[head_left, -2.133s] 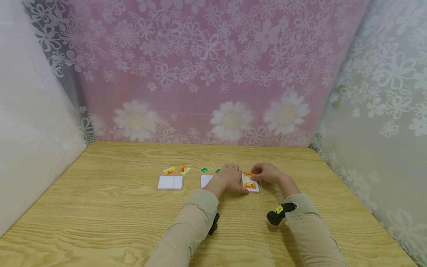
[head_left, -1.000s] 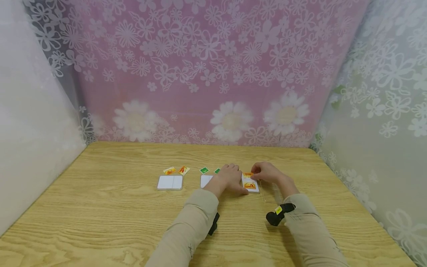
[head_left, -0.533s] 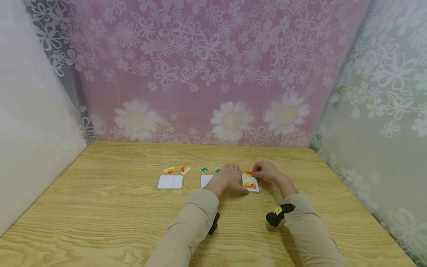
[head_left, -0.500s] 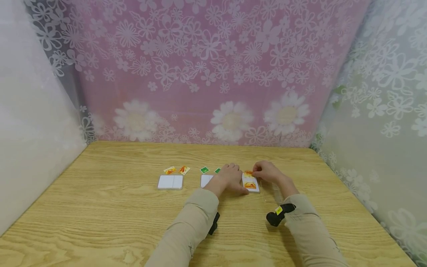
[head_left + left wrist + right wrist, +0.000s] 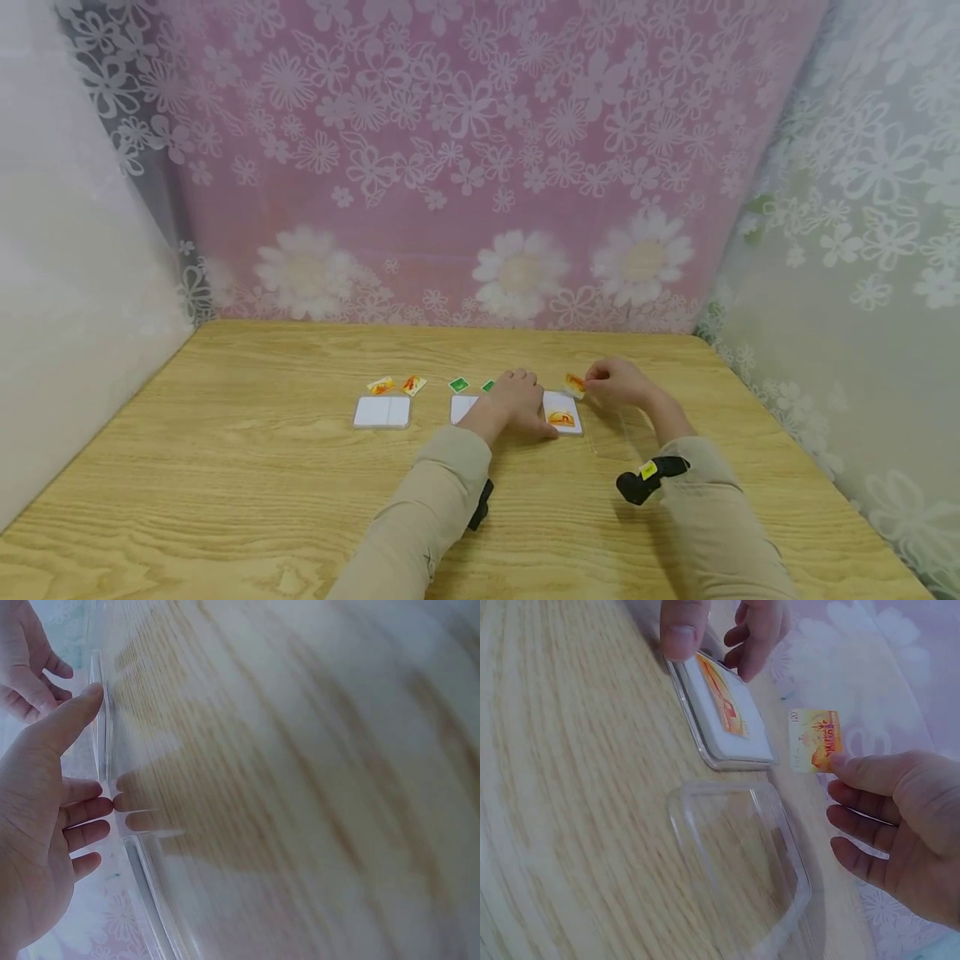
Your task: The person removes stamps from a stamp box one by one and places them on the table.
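My right hand [image 5: 622, 385] pinches an orange and yellow postage stamp [image 5: 814, 741] by its edge between thumb and finger. It holds the stamp up just past the far right corner of a white-lined clear plastic case [image 5: 742, 739]. A second orange stamp [image 5: 561, 418] lies on the white lining, in its nearer half. At the case's left side, my left hand [image 5: 512, 403] rests with fingers extended, its thumb touching the near left corner. An empty clear lid [image 5: 739, 847] lies to the right of the case. My left hand partly covers a middle case [image 5: 463, 406].
Farther left on the wooden table [image 5: 247, 467] is another white-lined case [image 5: 382, 411]. Two orange stamps, one [image 5: 381, 385] and another [image 5: 413, 384], lie behind it. Two green stamps, one [image 5: 459, 384] and another [image 5: 488, 386], lie behind the middle case.
My right hand has lifted the upper orange stamp off the white lining and carried it right and slightly away. My left hand has stayed in place beside the case.
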Demonstrator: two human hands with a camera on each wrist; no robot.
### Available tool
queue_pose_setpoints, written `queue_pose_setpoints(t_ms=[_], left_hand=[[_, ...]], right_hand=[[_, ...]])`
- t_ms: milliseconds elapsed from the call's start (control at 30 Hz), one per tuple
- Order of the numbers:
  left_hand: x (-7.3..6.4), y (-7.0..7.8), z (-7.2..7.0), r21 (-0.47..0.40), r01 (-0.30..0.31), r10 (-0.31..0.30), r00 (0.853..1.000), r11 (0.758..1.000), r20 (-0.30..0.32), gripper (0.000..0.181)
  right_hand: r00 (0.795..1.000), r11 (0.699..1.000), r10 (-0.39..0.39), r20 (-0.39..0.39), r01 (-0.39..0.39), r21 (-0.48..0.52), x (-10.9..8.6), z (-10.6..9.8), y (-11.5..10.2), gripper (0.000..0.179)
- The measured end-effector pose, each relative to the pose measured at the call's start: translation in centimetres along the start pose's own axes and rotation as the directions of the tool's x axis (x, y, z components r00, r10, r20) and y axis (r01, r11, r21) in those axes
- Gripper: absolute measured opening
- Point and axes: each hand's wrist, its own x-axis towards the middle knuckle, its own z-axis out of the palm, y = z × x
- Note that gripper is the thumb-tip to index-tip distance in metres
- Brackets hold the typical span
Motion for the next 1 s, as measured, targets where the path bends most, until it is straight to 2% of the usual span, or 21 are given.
queue_pose_setpoints(t_ms=[367,567,667,867,1000], left_hand=[[-0.2,-0.1,0.0,0.016,0.011,-0.011,1.000,1.000,0.008,0.079],[-0.4,-0.3,-0.2,-0.012,0.010,-0.010,1.000,1.000,0.015,0.078],[-0.4,-0.3,-0.2,-0.017,-0.001,0.001,1.000,1.000,0.015,0.077],[-0.2,-0.2,-0.1,0.014,-0.033,0.033,0.999,0.999,0.010,0.078],[-0.2,-0.1,-0.1,0.029,-0.025,0.025,1.000,0.999,0.009,0.076]], right_hand=[[0.997,0.997,0.051,-0.053,-0.048,0.060,0.4,-0.5,0.0,0.020],[0.997,0.999,0.035,-0.075,-0.033,0.022,1.2,-0.3,-0.3,0.021],[0.996,0.999,0.031,-0.083,-0.028,0.035,1.8,0.1,-0.4,0.022],[0.994,0.998,0.049,-0.095,-0.046,0.032,2.8,0.8,-1.2,0.022],[0.993,0.997,0.075,-0.086,-0.074,0.018,3.6,1.3,-1.8,0.023]])
